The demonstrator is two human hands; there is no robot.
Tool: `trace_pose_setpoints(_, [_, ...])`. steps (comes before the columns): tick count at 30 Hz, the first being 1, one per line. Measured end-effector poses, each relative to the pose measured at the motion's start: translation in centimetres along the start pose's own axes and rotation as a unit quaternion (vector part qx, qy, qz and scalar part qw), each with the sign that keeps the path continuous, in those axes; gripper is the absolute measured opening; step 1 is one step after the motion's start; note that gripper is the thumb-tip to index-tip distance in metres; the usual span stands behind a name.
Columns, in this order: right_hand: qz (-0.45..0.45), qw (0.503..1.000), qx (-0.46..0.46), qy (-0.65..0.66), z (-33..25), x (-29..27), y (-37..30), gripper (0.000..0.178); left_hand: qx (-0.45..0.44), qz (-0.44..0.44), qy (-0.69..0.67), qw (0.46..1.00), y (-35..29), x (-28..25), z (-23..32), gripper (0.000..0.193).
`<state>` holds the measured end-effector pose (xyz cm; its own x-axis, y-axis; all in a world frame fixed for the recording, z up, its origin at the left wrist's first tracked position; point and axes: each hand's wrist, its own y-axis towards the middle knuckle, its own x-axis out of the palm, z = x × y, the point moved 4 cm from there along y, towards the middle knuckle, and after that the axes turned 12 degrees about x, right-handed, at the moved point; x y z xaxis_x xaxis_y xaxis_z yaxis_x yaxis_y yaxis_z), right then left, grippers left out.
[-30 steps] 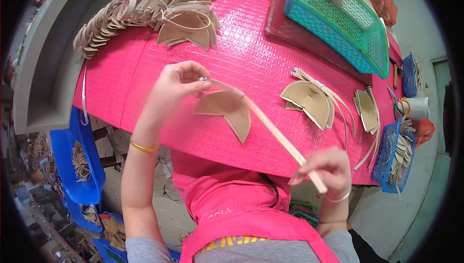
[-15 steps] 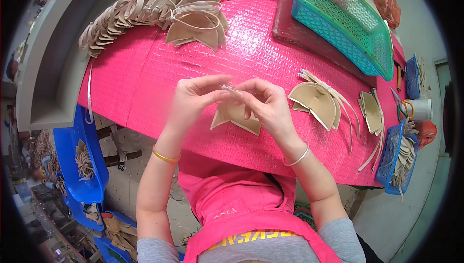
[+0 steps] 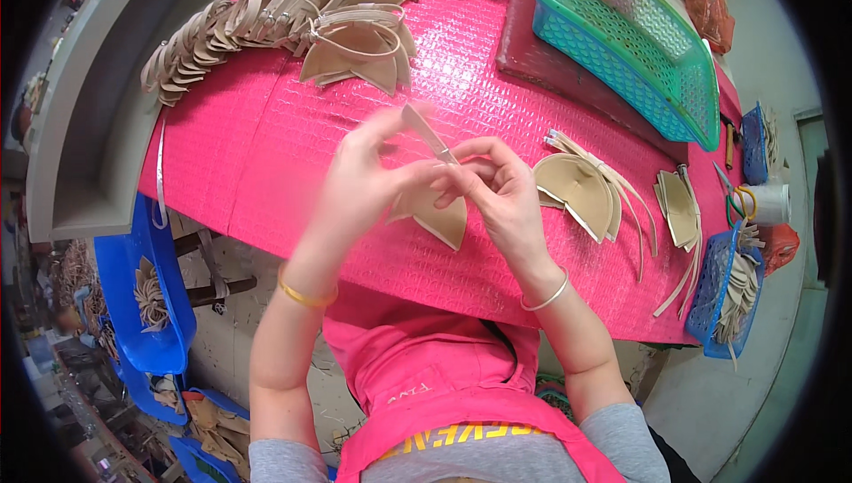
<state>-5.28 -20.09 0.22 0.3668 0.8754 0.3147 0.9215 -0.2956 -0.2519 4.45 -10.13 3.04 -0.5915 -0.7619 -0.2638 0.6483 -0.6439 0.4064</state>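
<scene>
Above the pink table (image 3: 337,190), a short, narrow beige strip (image 3: 427,133) slants up between my hands. My right hand (image 3: 502,203) pinches its lower end between thumb and fingers. My left hand (image 3: 355,177) is blurred, its thumb against the lower part of the strip and its fingers near the upper end. Under my hands lies a beige curved leather-like piece (image 3: 444,221) with a pointed corner, partly hidden by my fingers. To the right sits a stack of similar rounded pieces (image 3: 577,186) with thin straps, and a smaller stack (image 3: 680,208) beyond it.
A long row of beige strapped pieces (image 3: 257,21) runs along the far left. A green basket (image 3: 612,39) stands on a dark red board (image 3: 568,83) at the far right. Scissors (image 3: 735,199) and a blue basket (image 3: 710,305) are at the right edge, blue bins (image 3: 173,332) lower left.
The strip now stands up longer and visible between my hands. My left hand has swung upward and opened wider around it; my right hand has stayed nearly in place.
</scene>
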Motion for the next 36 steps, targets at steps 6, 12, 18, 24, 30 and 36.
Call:
trace_pose_setpoints(6, [0.015, 1.000, -0.018, -0.012, -0.3, -0.7, -2.1, 0.015, -0.237, -0.117, -0.180, 0.948, -4.1, 2.8, 0.5, 0.023])
trace_pose_setpoints(12, [0.077, 0.981, -0.099, -0.147, -4.3, -1.7, -1.8, 0.013, -0.219, -0.069, -0.280, 0.932, -4.1, 5.8, 0.3, 0.019])
trace_pose_setpoints(18, [0.012, 0.839, -0.305, -0.450, -5.2, -1.8, -3.9, 0.021, -0.272, -0.038, -0.489, 0.828, -4.4, 5.7, 0.1, 0.026])
trace_pose_setpoints(24, [0.009, 0.739, -0.425, -0.523, -2.9, -2.0, -5.8, 0.023, -0.249, -0.014, -0.423, 0.871, -4.5, 5.6, 0.1, 0.031])
trace_pose_setpoints(30, [-0.012, 0.735, -0.432, -0.522, -2.5, -1.7, -6.0, 0.023, -0.211, 0.042, -0.380, 0.900, -4.7, 5.8, 0.1, 0.031])
trace_pose_setpoints(36, [-0.002, 0.787, -0.405, -0.464, -2.6, -1.4, -6.0, 0.025, -0.167, 0.019, -0.338, 0.926, -4.8, 5.6, 0.6, 0.031])
